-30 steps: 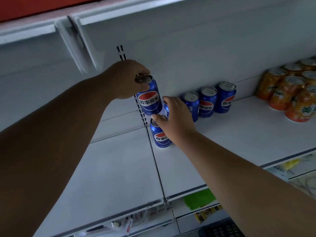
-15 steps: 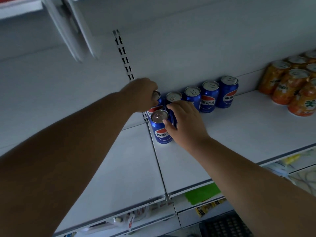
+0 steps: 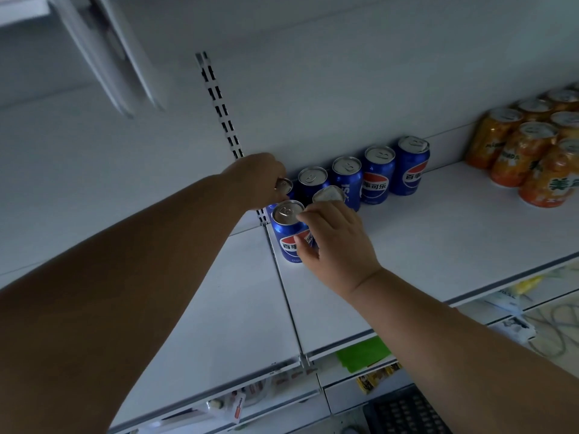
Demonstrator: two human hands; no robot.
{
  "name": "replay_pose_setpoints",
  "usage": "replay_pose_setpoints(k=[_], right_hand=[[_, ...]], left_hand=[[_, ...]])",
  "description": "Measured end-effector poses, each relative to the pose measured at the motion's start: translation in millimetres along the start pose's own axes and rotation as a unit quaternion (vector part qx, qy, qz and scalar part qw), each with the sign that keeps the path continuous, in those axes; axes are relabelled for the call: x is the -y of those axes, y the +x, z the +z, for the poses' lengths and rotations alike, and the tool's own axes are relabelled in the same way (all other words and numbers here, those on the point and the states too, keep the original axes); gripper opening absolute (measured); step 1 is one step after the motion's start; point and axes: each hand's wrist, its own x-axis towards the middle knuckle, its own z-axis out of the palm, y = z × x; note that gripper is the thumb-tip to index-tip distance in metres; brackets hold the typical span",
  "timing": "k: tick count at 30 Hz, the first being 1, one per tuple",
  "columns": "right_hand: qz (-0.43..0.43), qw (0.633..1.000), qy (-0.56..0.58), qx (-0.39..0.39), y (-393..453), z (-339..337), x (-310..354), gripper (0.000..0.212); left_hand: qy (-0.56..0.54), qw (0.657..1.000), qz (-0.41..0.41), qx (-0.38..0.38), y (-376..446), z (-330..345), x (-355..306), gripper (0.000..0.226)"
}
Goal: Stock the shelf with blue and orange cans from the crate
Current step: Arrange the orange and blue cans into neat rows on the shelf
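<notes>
Blue Pepsi cans labelled 百事可乐, grasped by both hands' fingers.

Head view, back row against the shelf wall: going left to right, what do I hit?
Left hand on the end blue can → four more blue cans → bare gap → orange cans. The front two blue cans overlap the row, so I skip them.

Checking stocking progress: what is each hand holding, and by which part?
Left hand grips a blue can by its top rim; right hand holds another blue can's side.
</notes>
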Motion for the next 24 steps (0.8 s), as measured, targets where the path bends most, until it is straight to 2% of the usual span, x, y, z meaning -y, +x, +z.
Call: replay_pose_setpoints(k=[5, 10, 15, 18, 24], right_hand=[[0.030, 0.999, 0.030, 0.026, -8.2, 4.6, 3.7, 0.029], [0.103, 0.991, 0.068, 0.052, -17.1, 10.0, 6.2, 0.028], [0.198, 0.973, 0.102, 0.060, -21.8, 19.3, 9.4, 0.026], [0.232, 0.965, 0.113, 0.057, -18.3, 23.4, 9.8, 0.026], [0.254, 0.959, 0.119, 0.045, -15.0, 28.6, 12.5, 0.026]], left_hand=[[-0.009, 1.000, 0.007, -0.027, -9.1, 0.4, -0.7, 0.022], [-0.018, 0.996, -0.008, -0.085, -29.3, -1.7, -6.7, 0.031], [-0.051, 0.996, 0.066, -0.036, -57.1, 3.0, -22.3, 0.042], [-0.068, 0.996, 0.051, -0.021, -58.3, 3.5, -29.5, 0.049], [-0.070, 0.997, 0.018, -0.015, -55.2, 4.9, -27.7, 0.046]])
